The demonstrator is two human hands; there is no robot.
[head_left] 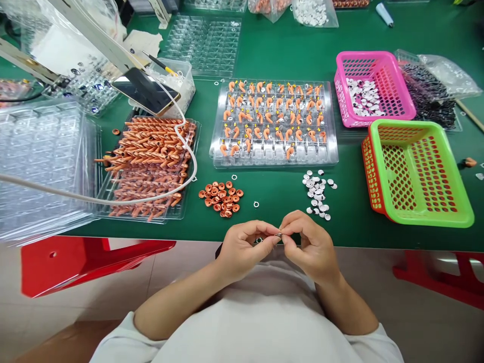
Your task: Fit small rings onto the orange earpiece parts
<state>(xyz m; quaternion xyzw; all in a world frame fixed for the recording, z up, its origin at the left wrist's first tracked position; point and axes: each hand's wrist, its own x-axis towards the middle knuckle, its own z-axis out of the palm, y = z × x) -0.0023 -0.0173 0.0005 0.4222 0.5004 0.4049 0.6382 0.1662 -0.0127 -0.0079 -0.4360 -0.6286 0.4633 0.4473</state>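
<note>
Close to my body, at the table's front edge, my left hand [245,249] and my right hand [312,247] meet. Both pinch one small dark part [279,235] between thumbs and fingertips; its shape is too small to make out. Left of them lies a pile of copper-coloured cups [222,198]. White and black discs [316,191] are scattered just beyond my right hand. Farther back, a clear tray [274,160] holds rows of curved orange pieces [268,118], with several compartments in the front row bare. A white ring [256,204] lies between the piles.
On the right stand a pink basket [350,121] with white pieces and a green basket [431,218]. To the left, a white cable [151,199] arches over a tray of copper-coloured parts [151,151]; a phone [145,91] is mounted above. Clear trays [41,166] are stacked far left.
</note>
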